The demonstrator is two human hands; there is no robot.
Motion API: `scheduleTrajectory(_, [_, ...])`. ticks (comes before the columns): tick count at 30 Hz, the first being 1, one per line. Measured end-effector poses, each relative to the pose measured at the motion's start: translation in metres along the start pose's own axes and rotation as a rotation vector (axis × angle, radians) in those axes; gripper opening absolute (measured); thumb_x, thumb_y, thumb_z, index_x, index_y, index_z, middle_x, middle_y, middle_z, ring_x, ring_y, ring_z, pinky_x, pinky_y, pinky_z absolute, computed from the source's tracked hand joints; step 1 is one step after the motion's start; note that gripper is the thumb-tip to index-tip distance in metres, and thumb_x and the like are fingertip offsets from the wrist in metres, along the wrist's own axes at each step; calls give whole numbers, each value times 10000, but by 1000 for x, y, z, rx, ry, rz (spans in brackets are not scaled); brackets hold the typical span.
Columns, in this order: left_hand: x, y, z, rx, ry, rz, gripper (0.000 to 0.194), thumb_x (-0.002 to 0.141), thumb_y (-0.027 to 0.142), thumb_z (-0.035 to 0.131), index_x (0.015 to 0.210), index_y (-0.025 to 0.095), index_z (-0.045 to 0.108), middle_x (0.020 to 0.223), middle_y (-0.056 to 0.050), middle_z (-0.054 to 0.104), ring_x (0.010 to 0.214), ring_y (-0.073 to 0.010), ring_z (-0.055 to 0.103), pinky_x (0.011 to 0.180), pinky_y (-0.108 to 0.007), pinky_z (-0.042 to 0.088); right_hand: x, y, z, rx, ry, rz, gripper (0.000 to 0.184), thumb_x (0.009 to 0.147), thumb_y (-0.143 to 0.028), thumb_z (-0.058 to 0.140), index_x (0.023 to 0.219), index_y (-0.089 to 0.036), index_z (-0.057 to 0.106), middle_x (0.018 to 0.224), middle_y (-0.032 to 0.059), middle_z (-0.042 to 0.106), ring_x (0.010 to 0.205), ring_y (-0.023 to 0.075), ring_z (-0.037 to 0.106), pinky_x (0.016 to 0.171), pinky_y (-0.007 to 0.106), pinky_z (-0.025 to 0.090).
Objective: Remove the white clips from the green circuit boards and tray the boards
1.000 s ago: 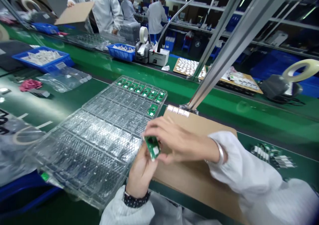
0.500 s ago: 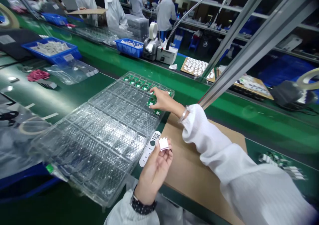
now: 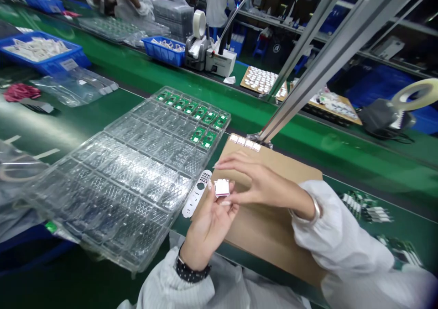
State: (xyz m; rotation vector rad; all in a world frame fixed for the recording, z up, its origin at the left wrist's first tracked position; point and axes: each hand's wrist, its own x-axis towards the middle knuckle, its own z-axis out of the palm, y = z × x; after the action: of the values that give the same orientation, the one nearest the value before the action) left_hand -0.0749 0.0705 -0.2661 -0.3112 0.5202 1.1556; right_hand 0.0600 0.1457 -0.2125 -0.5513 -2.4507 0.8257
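Note:
My left hand (image 3: 210,224), palm up, pinches a small white square part (image 3: 222,188) between thumb and fingers. Close on its right is my right hand (image 3: 260,183), fingers curved and spread apart, with nothing visible between them. Its thumb reaches to the fingers of my left hand, just below the part. Left of both hands lies a clear plastic compartment tray (image 3: 137,181). Green circuit boards (image 3: 200,112) fill much of its far row, and two more sit at the right of the following row. A white perforated strip (image 3: 196,195) lies along the tray's right edge.
Under my hands is a brown cardboard sheet (image 3: 273,247), with several white square pieces (image 3: 244,142) along its far edge. Stacked circuit boards (image 3: 366,206) lie at right. A metal post (image 3: 301,67) rises beyond the cardboard. Blue bins (image 3: 164,51) and a tape dispenser (image 3: 196,49) stand farther back.
My right hand has left the far right corner of the tray and come back beside my left hand. The left hand still holds the white part. The view has shifted slightly.

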Motion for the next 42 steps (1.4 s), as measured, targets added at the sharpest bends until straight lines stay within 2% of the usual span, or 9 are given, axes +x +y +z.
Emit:
scheduleTrajectory(4, [4,-11,6,43,-8,-47,239,951,304,438,921,169,633,836,-36,662,758,-107,625,716,-235,492,-26,6,13,35,121,24,376,819,-177,713,1157,-92,573,1059,32,466,1026,93,438,947,240,377])
scheduleTrajectory(13, [16,-26,5,206,-17,-137,293,971,317,390,1006,175,644,965,-44,681,876,-112,631,758,-230,486,-58,16,17,-14,340,133,329,899,-303,628,1150,-94,584,1046,45,477,1023,81,466,935,201,397])
scheduleTrajectory(18, [18,-26,1,351,-30,-194,376,978,366,345,1099,146,626,1184,-74,625,995,-131,602,784,-227,483,-84,84,0,-178,494,372,312,842,-284,667,1073,-79,624,1033,37,489,953,69,489,855,156,393])
scheduleTrajectory(21, [20,-28,0,349,9,-200,357,981,333,346,1068,145,637,1160,-68,639,974,-128,609,774,-229,486,-94,130,-9,-272,569,508,259,792,-158,686,1031,-66,647,963,43,506,860,87,470,777,168,364])
scheduleTrajectory(24, [21,-31,-1,337,43,-208,337,979,298,354,1048,132,639,1098,-73,661,942,-129,621,764,-233,489,-93,153,-11,-336,573,577,230,766,-105,707,992,-88,666,969,40,503,941,121,435,842,207,346])
scheduleTrajectory(30, [21,-30,-1,348,70,-205,327,982,277,341,1103,128,606,1065,-70,671,911,-134,638,752,-241,498,-84,158,-9,-410,523,606,210,809,-128,700,1013,-92,660,1038,43,472,992,114,394,910,230,340])
scheduleTrajectory(35, [24,-30,1,370,107,-214,363,987,258,311,1267,124,499,1060,-72,678,906,-140,649,743,-247,508,-79,165,-9,-484,477,648,256,831,-169,696,1072,-99,647,1069,53,446,989,104,389,923,227,352])
scheduleTrajectory(39, [29,-31,-4,403,109,-225,425,987,237,272,1398,156,344,1055,-69,687,911,-148,659,740,-259,516,-79,148,-10,-564,424,697,347,832,-263,713,1156,-182,618,1139,17,415,1044,100,373,974,226,346])
scheduleTrajectory(42, [34,-33,-11,433,65,-221,472,975,205,254,1446,166,243,1077,-91,681,925,-162,661,755,-272,516,-103,124,-22,-644,399,752,441,832,-276,718,1245,-244,568,1209,-13,371,1123,91,335,1025,215,322])
